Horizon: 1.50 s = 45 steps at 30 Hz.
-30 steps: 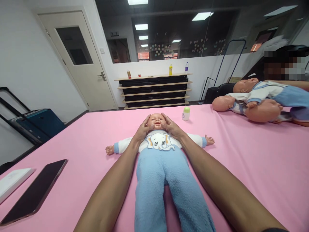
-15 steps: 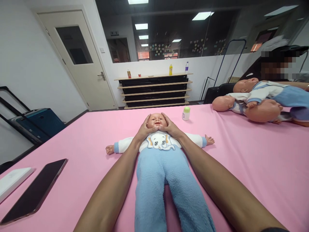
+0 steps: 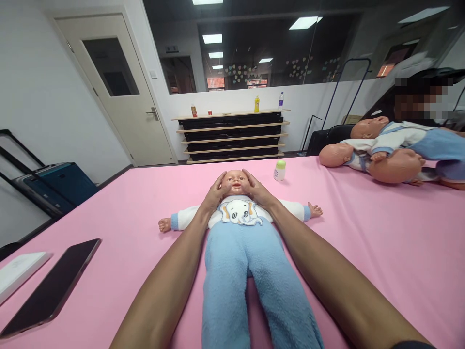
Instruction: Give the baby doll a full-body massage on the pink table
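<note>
A baby doll [image 3: 242, 252] lies on its back on the pink cloth, arms stretched out sideways, in a white top with an elephant patch and fluffy blue trousers. My left hand [image 3: 217, 193] cups the left side of the doll's head, its thumb lying on the cheek by the mouth. On the other side my right hand [image 3: 257, 191] mirrors it, with its thumb on the opposite cheek. The fingertips reach up beside the forehead. Beyond my right hand stands a small white bottle with a green cap [image 3: 279, 171].
More baby dolls [image 3: 395, 166] lie piled at the right, near a person [image 3: 385, 104]. A dark phone [image 3: 53, 286] and a white box [image 3: 22, 271] rest at the left of the pink-covered table [image 3: 123, 208]. A shelf rack [image 3: 232, 133] with bottles stands behind.
Both thumbs have moved up and apart, from meeting below the doll's chin to its cheeks beside the mouth. The other fingers stay along the sides of the head.
</note>
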Each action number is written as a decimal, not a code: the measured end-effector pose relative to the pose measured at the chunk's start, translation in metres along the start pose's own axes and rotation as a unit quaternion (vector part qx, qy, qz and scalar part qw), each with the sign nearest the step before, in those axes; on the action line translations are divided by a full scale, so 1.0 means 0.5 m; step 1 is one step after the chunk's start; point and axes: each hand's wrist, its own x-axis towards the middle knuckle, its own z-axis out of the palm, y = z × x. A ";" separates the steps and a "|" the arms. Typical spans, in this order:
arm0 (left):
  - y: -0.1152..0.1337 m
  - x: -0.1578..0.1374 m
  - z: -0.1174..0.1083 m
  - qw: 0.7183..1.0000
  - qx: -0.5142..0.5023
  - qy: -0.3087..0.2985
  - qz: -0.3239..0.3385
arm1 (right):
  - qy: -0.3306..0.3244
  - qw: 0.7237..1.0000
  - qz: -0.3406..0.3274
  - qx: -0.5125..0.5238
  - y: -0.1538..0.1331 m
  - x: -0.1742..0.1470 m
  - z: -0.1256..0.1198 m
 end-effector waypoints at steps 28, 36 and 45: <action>0.007 -0.012 0.006 0.999 0.044 -0.011 0.012 | -0.023 1.000 0.006 -0.018 -0.020 -0.015 0.010; 0.000 0.003 -0.007 0.999 -0.029 -0.021 -0.006 | 0.002 0.999 0.017 0.050 -0.001 0.005 -0.001; 0.003 -0.002 -0.005 0.998 0.060 -0.005 0.005 | 0.003 1.000 -0.004 -0.023 -0.013 -0.013 0.009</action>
